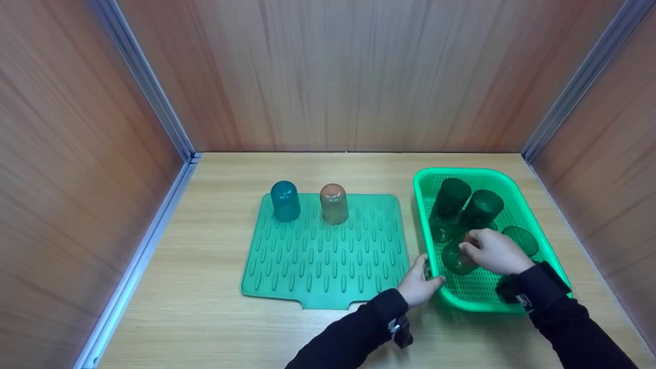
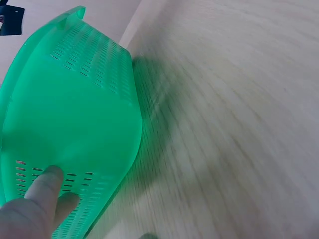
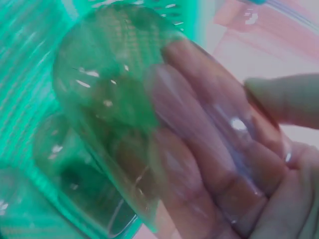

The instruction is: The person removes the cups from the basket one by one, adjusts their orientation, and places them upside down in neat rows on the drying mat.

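With its thumb resting near the green basket's rim [image 1: 434,256], my left hand [image 1: 419,285] holds the basket at its left front side. In the left wrist view its fingers [image 2: 46,188] lie against the slotted outer wall. My right hand [image 1: 497,251] reaches into the basket and pinches a clear, faintly amber drinking glass [image 3: 107,64]. Its fingers show through the glass's wall, and the thumb [image 3: 284,99] is on the outside. Dark-looking tumblers [image 1: 453,193] lean behind that hand, and another glass [image 1: 521,240] lies to its right.
Left of the basket lies a green drying mat [image 1: 328,256] with raised ridges. A blue glass [image 1: 285,201] and an amber glass [image 1: 334,204] stand upside down along its back edge. Wood-look panels [image 1: 338,77] enclose the table on the back and both sides.
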{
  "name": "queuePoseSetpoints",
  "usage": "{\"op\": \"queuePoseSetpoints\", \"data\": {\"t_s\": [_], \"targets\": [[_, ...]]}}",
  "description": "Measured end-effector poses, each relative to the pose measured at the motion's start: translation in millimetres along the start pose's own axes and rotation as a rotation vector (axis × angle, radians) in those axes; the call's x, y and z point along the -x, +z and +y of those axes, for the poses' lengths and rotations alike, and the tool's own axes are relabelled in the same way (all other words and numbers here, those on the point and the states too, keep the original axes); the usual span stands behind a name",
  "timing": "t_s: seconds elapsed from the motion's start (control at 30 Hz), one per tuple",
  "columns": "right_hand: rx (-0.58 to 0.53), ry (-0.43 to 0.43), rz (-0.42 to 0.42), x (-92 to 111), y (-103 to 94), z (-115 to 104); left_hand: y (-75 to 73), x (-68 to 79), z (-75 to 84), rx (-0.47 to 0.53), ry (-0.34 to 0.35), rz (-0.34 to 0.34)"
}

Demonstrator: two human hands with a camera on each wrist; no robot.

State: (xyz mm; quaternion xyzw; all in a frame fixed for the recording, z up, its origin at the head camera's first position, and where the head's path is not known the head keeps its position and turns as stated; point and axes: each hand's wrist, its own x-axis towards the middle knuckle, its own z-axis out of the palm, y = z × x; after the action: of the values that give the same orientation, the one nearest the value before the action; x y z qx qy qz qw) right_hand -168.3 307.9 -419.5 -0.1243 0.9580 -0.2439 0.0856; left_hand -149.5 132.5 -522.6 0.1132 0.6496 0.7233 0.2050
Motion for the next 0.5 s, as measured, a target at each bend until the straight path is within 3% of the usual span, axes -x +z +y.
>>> {"op": "queuePoseSetpoints", "data": {"t_s": [0.23, 0.5], "targets": [[-0.179, -0.011, 0.098, -1.1, -2.2, -16.5, -2.3, 0.3, -2.7, 0.033, 0.004, 0.009], [-0.303, -0.114, 0.257, -0.3, 13.3, -33.5, -14.0, 4.2, 1.6, -0.038, -0.006, 0.041]]}}
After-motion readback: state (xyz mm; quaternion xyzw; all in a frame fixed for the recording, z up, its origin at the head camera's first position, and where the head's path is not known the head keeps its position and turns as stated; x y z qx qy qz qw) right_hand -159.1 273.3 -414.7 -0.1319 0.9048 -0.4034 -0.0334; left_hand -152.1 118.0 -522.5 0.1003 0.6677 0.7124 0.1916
